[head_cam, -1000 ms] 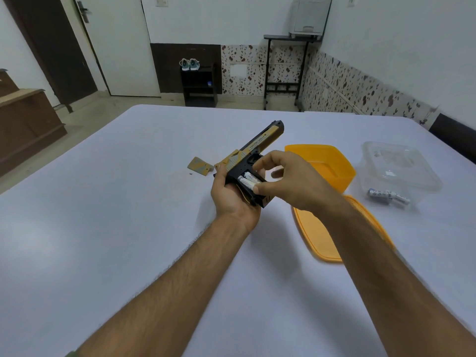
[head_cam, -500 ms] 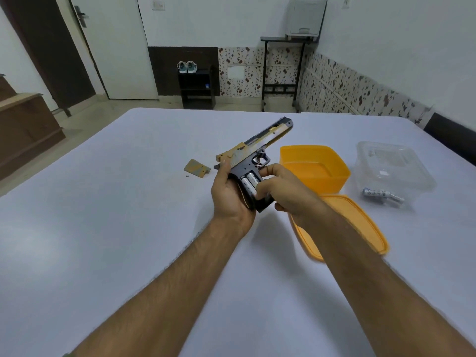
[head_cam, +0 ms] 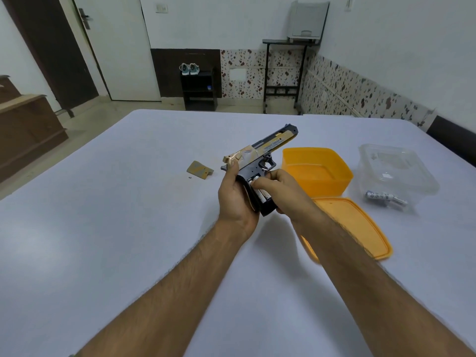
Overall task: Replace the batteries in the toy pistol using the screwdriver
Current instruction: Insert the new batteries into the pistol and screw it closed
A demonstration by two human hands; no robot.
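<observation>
Nearest the viewer, two bare forearms reach out over the pale grey table (head_cam: 103,228). The left hand (head_cam: 235,199) is wrapped round the grip of the black-and-tan plastic toy pistol (head_cam: 260,157), held above the table with its muzzle pointing away and up to the right. The right hand (head_cam: 286,190) is curled against the open side of the grip, its fingertips (head_cam: 255,185) pressing on the white cylindrical batteries (head_cam: 261,195) seated there.

Progress, as judged: the compartment is open and cells are in place or being seated; closing and screwing down remain. No screwdriver is visible.

Beside the right wrist lies the flat orange plastic lid (head_cam: 360,225), with the orange tub (head_cam: 316,168) beyond. Right of these, a clear plastic container (head_cam: 396,171) holds further batteries (head_cam: 383,197). Beyond the left hand, the tan cover plate (head_cam: 199,170) lies apart on the table, a tiny screw (head_cam: 189,177) just beside it.
</observation>
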